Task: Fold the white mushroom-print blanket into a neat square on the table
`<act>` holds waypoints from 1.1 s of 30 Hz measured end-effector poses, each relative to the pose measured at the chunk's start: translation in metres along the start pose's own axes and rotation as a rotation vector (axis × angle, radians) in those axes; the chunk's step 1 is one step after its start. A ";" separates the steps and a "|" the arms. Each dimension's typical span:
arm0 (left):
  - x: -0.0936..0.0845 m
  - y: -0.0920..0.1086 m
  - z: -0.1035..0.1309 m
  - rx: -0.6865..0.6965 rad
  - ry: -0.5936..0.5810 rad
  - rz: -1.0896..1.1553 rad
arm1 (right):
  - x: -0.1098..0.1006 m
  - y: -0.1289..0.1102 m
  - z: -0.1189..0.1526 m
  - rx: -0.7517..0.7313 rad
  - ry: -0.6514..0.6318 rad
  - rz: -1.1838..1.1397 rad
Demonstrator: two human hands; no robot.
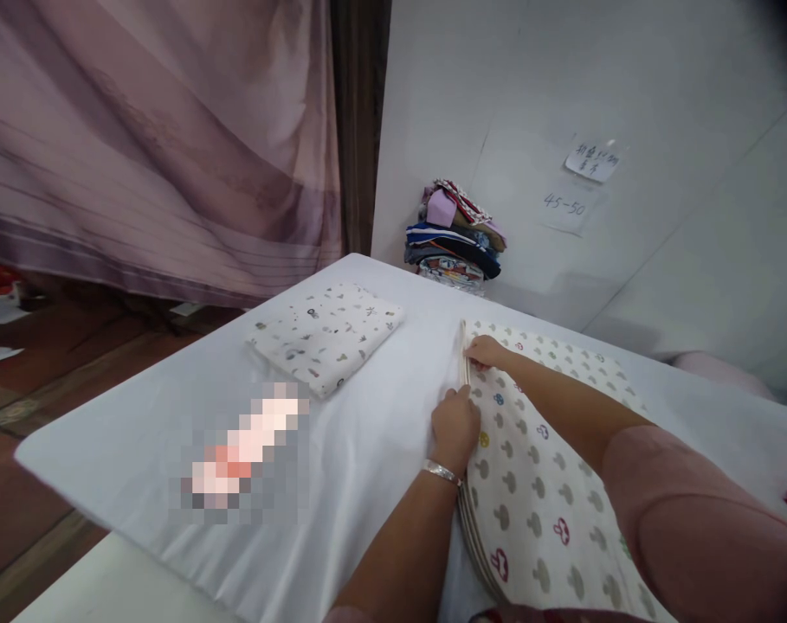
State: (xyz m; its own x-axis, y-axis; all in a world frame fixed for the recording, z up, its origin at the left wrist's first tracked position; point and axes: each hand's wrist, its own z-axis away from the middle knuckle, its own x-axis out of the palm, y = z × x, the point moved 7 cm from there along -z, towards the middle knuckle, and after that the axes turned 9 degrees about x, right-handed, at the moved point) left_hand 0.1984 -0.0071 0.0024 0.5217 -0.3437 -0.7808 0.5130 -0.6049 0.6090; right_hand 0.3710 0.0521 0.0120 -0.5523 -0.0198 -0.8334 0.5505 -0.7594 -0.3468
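A cream cloth (529,484) printed with grey mushrooms and a few coloured ones lies folded in several layers on the right of the table. Its layered edge runs along its left side. My left hand (456,424), with a silver bracelet at the wrist, is closed on that edge about midway along. Farther up, near the far corner, my right hand (487,352) pinches the same edge, its forearm crossing over the cloth. Part of the cloth is hidden under my right arm and pink sleeve.
Left of the cloth, a folded white cloth with small prints (328,337) lies on the white-covered table (380,450). A blurred patch hides something nearer me. Folded clothes (454,234) are stacked by the wall, which carries handwritten notes (568,208). A pink curtain (172,147) hangs at left.
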 end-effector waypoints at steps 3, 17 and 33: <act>0.001 0.000 0.000 -0.017 -0.013 0.008 | 0.001 0.002 0.002 0.026 -0.018 -0.067; 0.000 0.000 0.000 -0.019 -0.011 0.019 | -0.002 0.010 -0.004 -0.033 0.082 -0.095; 0.002 -0.001 0.000 -0.020 -0.023 0.024 | 0.005 -0.005 -0.009 -0.100 0.049 0.101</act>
State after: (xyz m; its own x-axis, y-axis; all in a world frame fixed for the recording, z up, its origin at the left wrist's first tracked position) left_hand 0.1995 -0.0073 0.0000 0.5184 -0.3747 -0.7687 0.5137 -0.5822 0.6302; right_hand 0.3710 0.0617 0.0053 -0.4613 -0.0595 -0.8853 0.6630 -0.6862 -0.2993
